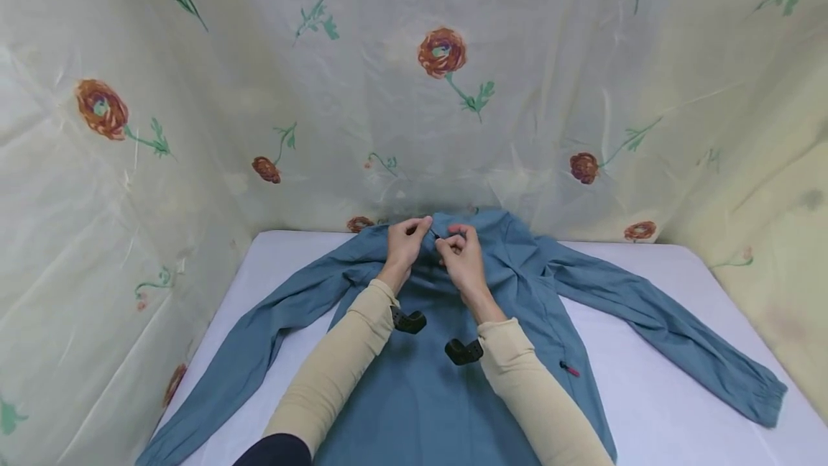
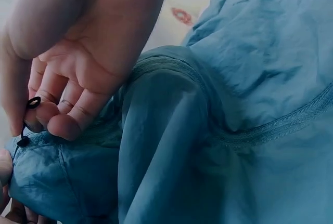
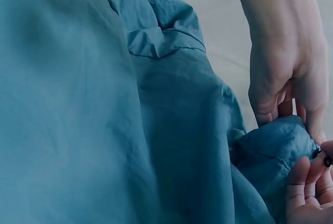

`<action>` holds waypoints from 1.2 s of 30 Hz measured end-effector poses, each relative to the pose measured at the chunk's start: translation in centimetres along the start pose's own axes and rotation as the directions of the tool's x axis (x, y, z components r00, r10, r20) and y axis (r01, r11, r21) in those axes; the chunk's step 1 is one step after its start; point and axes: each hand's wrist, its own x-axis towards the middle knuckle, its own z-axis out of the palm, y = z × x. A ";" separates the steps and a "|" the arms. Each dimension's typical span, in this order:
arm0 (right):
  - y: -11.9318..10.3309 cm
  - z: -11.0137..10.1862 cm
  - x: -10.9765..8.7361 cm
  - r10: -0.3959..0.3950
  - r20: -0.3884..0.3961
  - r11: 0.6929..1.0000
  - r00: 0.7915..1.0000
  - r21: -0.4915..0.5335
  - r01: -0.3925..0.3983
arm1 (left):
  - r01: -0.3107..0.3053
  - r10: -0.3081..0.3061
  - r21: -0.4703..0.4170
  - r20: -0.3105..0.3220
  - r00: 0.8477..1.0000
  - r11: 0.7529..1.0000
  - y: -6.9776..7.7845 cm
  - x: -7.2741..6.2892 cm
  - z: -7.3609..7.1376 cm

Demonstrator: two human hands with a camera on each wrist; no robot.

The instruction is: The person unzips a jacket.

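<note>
A blue jacket (image 1: 414, 380) lies spread with its sleeves out to both sides. Both hands meet at its top edge. My left hand (image 1: 402, 244) pinches a thin black drawcord (image 2: 34, 102) near its looped end. A small black bead (image 2: 22, 141) sits on the cord, close to the fabric edge. My right hand (image 1: 462, 257) grips the edge of the jacket beside the cord, its fingers bent around a bunched fold (image 3: 276, 143). Whether its fingertips also hold the cord is partly hidden. In the right wrist view, the left hand (image 3: 309, 190) appears at lower right.
Under the jacket is a white-covered table (image 1: 647, 380). A flower-patterned curtain (image 1: 517, 128) rises behind it and along both sides. The jacket has a pocket zip with a red pull (image 1: 571, 369). Each wrist carries a black camera mount (image 1: 409, 321).
</note>
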 end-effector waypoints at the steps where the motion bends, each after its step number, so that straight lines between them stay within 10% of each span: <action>1: 0.1 0.0 -0.1 0.000 0.002 1.000 1.000 0.001 0.000 | -0.007 0.007 0.013 -0.002 1.000 1.000 0.0 0.0 0.0; 24: -0.2 0.0 -0.5 0.005 -0.028 0.995 1.000 -0.102 -0.008 | -0.040 0.038 0.176 0.013 0.999 0.984 1.8 1.6 -0.3; 30: -0.5 0.1 -0.2 0.043 -0.088 0.999 0.995 0.030 -0.040 | 0.058 -0.064 0.096 0.057 0.996 0.994 0.9 -0.4 -0.2; 36: -0.8 0.3 -0.4 0.062 -0.052 0.998 0.997 0.035 -0.060 | -0.006 0.008 -0.017 0.112 0.994 1.000 -0.1 -0.5 -0.1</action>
